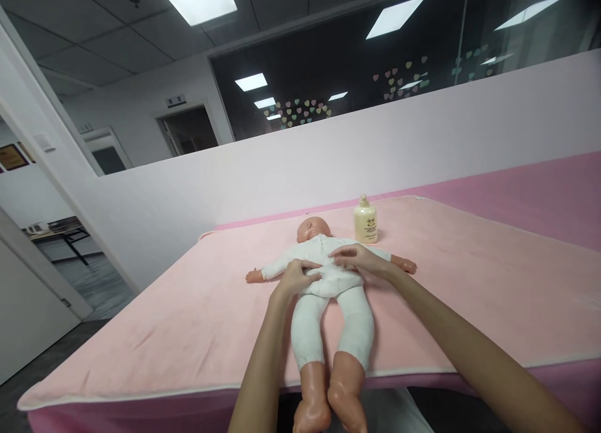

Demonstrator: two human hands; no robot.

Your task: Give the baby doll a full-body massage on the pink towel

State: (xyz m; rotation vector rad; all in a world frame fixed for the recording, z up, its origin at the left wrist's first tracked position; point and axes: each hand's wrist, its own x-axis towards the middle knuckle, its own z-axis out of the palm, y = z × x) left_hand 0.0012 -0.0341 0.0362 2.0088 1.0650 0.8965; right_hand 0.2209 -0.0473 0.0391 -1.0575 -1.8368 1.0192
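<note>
A baby doll [331,283] in a white body lies on its back, its head at the far end and arms spread out to both sides. My left hand [300,276] rests at one side of the doll's belly, thumb and fingers apart. On the other side of the torso, my right hand [355,258] touches the white cloth, its fingers slightly bent and spread. Neither hand grasps anything that I can see. The doll's legs point toward me, and its feet reach past the table's front edge.
A pale yellow pump bottle [365,221] stands upright beyond the doll's arm, to the right of its head. A pink blanket [188,333] covers the table. Behind it runs a white and pink wall [282,176] below a dark window.
</note>
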